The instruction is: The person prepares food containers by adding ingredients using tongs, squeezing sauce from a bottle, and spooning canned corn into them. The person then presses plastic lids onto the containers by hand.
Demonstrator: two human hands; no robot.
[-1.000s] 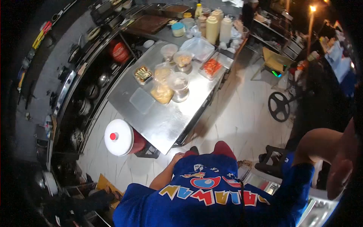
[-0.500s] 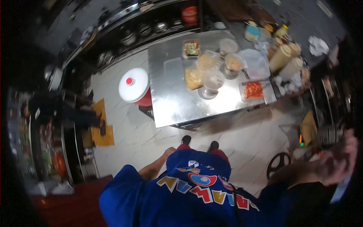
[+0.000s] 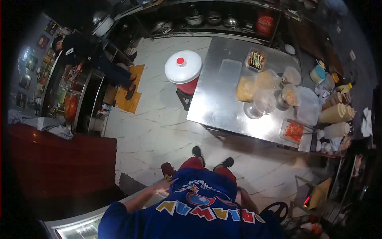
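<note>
My left hand [image 3: 162, 186] is beside the hem of my blue shirt [image 3: 195, 213], with its fingers stretched out and nothing visible in them. Just beyond that hand shows a small dark red object [image 3: 168, 169] whose kind I cannot make out. On my other side, the right forearm [image 3: 247, 201] hangs against the shirt. The right hand itself is hidden behind the shirt's edge, so its fingers do not show.
Ahead stands a steel table [image 3: 215, 95] with bagged food, plastic tubs, a tray of red food [image 3: 293, 131] and squeeze bottles [image 3: 333, 113]. A red drink cooler [image 3: 184, 73] stands at its left. Another person [image 3: 95, 55] bends over a counter at far left.
My view has turned left, so the table now sits farther right. My right hand has come down from the far right to my side. A red counter and the other person show more fully.
</note>
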